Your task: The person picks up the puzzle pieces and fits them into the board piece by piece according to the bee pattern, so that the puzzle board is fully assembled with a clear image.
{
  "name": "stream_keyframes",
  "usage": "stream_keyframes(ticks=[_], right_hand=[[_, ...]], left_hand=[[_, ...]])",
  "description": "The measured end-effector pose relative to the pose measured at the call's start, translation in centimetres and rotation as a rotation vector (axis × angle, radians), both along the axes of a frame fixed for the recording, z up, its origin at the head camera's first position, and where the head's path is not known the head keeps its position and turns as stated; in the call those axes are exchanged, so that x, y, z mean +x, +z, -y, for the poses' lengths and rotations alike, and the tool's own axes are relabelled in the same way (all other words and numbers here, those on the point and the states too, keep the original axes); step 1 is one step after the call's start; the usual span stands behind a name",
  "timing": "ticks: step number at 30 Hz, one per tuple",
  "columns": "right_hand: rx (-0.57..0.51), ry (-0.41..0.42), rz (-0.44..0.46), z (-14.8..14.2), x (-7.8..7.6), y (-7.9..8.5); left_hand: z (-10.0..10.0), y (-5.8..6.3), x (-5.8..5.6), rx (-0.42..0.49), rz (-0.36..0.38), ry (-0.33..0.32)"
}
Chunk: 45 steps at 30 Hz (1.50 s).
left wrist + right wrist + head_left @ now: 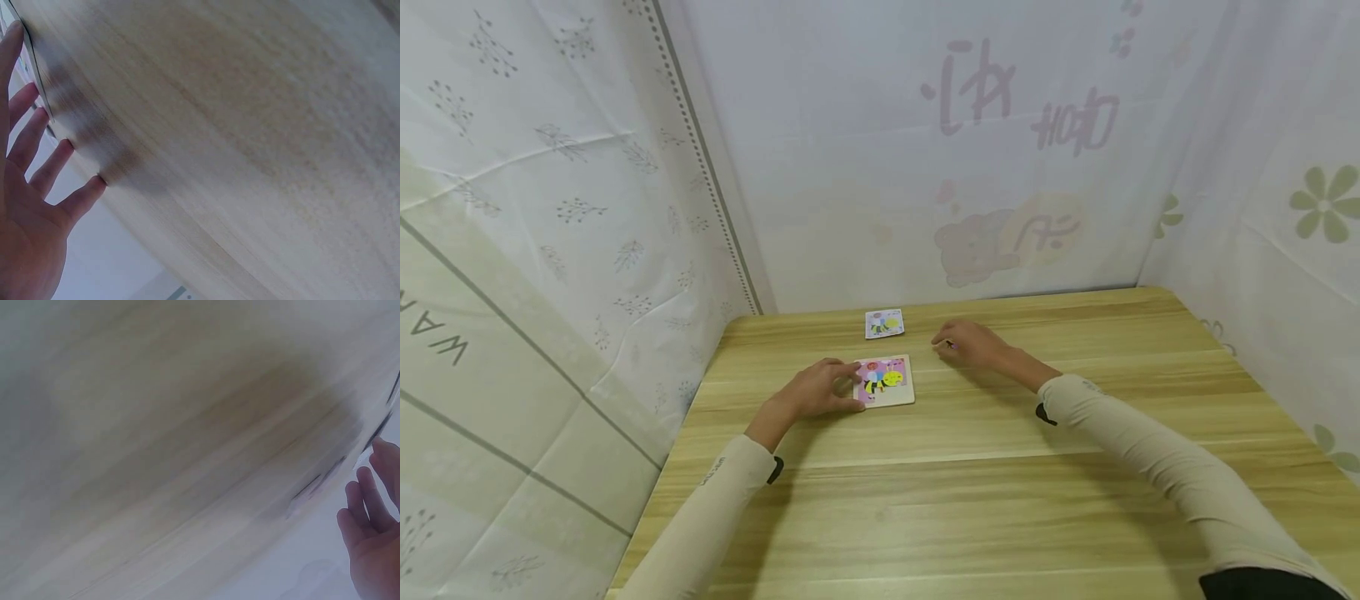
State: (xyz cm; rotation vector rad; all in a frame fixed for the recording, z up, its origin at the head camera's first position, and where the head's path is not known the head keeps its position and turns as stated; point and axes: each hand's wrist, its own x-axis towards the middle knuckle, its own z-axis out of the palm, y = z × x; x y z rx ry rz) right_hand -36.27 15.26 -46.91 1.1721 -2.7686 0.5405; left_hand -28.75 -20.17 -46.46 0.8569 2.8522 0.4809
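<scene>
A square puzzle board [902, 392] with a yellow bee picture on pink and a pale wooden border lies flat on the table. My left hand [816, 389] holds its left side, thumb at the near corner and a finger at the far part. In the left wrist view, the other fingers of the left hand [31, 219] spread onto the tabletop. Right of the board, my right hand [972, 343] hovers low over the table, fingers loosely bent. A small dark and purple piece [951, 344] shows by its fingers; in the right wrist view, flat pieces [319, 484] lie apart from the fingertips.
Behind the board lies a square card [883, 323] with a similar bee picture. The wooden table [925, 517] reaches back to a printed cloth [850, 167], with more cloth hanging at the left and right sides.
</scene>
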Motion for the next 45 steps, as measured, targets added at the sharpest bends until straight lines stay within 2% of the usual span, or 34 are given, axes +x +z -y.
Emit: stream_keyframes(ticks=[6, 14, 20, 29, 38, 45], right_hand=[[0.010, -0.011, 0.008, -2.0, -0.8, 0.1], [-0.046, 0.080, -0.011, -3.5, -1.5, -0.3], [-0.020, 0.036, 0.045, -3.1, -1.6, -0.6], [0.017, 0.014, 0.031, -1.7, -0.8, -0.7], [0.035, 0.069, 0.023, -0.2, 0.5, -0.3], [0.022, 0.067, 0.035, 0.7, 1.4, -0.1]], left_hand=[[0.0, 0.1, 0.1, 0.002, 0.011, 0.009], [-0.2, 0.3, 0.3, 0.024, 0.024, 0.015], [-0.2, 0.2, 0.2, 0.024, 0.029, 0.016], [-0.2, 0.4, 0.3, 0.039, 0.025, 0.009], [-0.2, 0.4, 0.4, 0.021, 0.019, 0.013], [0.0, 0.4, 0.4, 0.017, 0.012, 0.013]])
